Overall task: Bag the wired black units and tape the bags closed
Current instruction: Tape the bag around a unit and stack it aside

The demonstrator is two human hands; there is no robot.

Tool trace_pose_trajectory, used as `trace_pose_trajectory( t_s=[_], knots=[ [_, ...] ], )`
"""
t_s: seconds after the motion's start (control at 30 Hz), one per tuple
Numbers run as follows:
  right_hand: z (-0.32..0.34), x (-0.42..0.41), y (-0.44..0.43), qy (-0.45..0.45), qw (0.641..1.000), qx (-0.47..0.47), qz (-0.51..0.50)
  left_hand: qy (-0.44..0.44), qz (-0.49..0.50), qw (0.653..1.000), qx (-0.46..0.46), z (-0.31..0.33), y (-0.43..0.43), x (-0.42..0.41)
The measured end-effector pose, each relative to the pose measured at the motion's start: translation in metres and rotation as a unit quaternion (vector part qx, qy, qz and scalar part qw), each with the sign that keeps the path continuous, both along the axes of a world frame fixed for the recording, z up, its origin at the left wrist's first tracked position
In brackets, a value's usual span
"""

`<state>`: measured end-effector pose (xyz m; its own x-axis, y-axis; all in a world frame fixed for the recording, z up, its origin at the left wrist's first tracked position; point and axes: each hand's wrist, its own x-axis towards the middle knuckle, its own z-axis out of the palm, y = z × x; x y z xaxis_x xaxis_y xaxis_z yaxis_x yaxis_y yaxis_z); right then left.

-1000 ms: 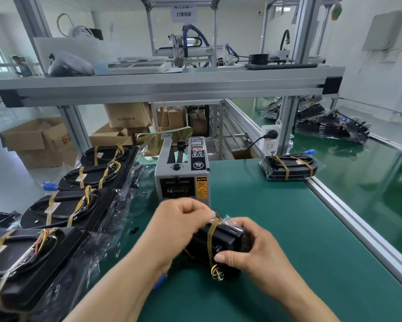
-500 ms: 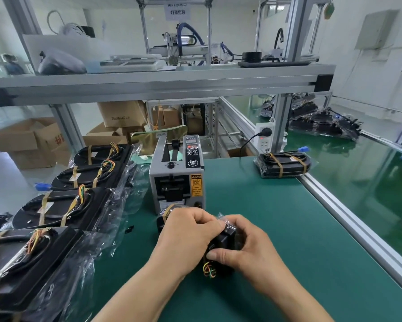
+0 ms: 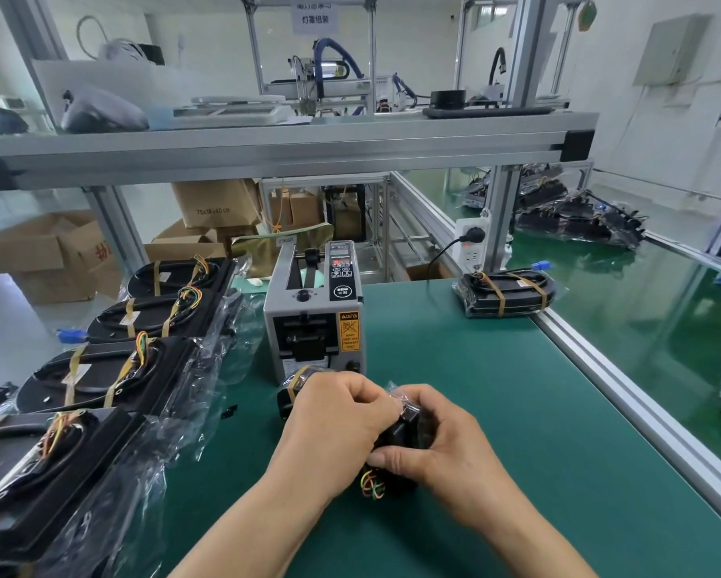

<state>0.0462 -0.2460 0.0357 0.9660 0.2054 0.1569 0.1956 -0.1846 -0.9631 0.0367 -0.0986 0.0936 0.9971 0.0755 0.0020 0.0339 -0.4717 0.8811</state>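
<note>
The head camera looks down on both hands, which are close together low over the green table (image 3: pixel 496 410). The left hand (image 3: pixel 333 423) curls over the top of a small black unit (image 3: pixel 402 433). The right hand (image 3: pixel 433 446) grips its other side, thumb pressed against the front. The film of a clear bag (image 3: pixel 394 392) crinkles up between the fingers, and coloured wires (image 3: pixel 371 486) loop out underneath. The unit is just in front of the grey tape dispenser (image 3: pixel 312 323). A row of bagged units (image 3: pixel 112 373) lies along the left edge, and a taped bundle (image 3: pixel 506 294) rests at the far right.
</note>
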Motion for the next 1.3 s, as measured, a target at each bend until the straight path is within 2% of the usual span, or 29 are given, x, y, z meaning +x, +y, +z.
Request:
trace_pose_trajectory(
  t_s=[0.47,0.67,0.9,1.03,1.17,1.3],
  knots=[
    [0.0011,-0.0020,0.0008,0.008,1.000,-0.003,0.000,-0.027,0.005,0.999,0.029,-0.0044,-0.0023,0.0006],
    [-0.0002,-0.0028,0.0000,0.011,1.000,0.004,0.002,-0.036,0.035,0.995,0.085,-0.0039,-0.0025,0.0000],
    [0.0004,-0.0024,0.0000,0.000,1.000,-0.001,0.000,-0.033,0.060,0.995,0.076,-0.0040,0.0017,0.0011],
    [0.0011,-0.0023,0.0002,-0.007,1.000,-0.001,-0.003,-0.044,0.057,0.993,0.097,-0.0027,-0.0007,0.0015],
    [0.0009,-0.0032,-0.0012,-0.007,1.000,-0.002,0.001,-0.050,0.049,0.985,0.155,-0.0021,-0.0052,0.0016],
    [0.0016,-0.0037,-0.0016,0.002,1.000,0.007,0.008,-0.049,0.001,0.982,0.181,0.0003,0.0023,0.0081]
  ],
)
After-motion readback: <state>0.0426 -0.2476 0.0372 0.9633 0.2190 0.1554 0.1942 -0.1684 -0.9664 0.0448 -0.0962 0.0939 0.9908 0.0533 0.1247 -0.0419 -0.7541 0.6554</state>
